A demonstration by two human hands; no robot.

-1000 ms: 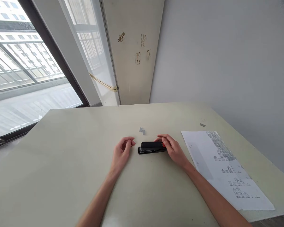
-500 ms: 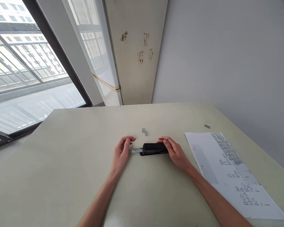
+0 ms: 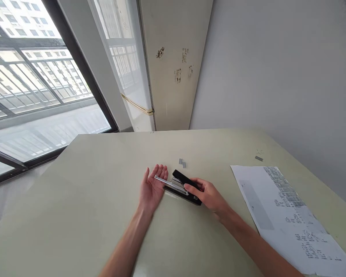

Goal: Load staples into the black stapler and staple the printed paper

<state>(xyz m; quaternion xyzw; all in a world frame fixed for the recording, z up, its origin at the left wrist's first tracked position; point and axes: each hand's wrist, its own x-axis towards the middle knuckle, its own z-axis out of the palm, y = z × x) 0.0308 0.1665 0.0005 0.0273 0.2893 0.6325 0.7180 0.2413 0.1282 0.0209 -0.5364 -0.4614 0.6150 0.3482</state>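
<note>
A black stapler [image 3: 187, 179] is gripped at its rear end by my right hand [image 3: 207, 193]. Its top arm is lifted away from the base, and the silver staple channel sticks out toward the left. My left hand [image 3: 152, 188] is turned palm up with the fingers stretched out, and the tip of the channel lies over its palm and fingers. I cannot tell whether the channel touches the skin. Two small grey staple strips [image 3: 182, 163] lie on the table just beyond the stapler.
Printed sheets of paper [image 3: 259, 207] lie at the right of the pale table [image 3: 103, 215]. Above them are another staple strip [image 3: 258, 158] and a few loose staples [image 3: 260, 152]. A fridge [image 3: 175, 104] stands behind the table, beside a grey wall [image 3: 276, 69]; a window is at the left.
My left hand has turned palm up and moved under the channel's end. The stapler has swung from lying level to slanting, and its top arm has opened away from the channel.
</note>
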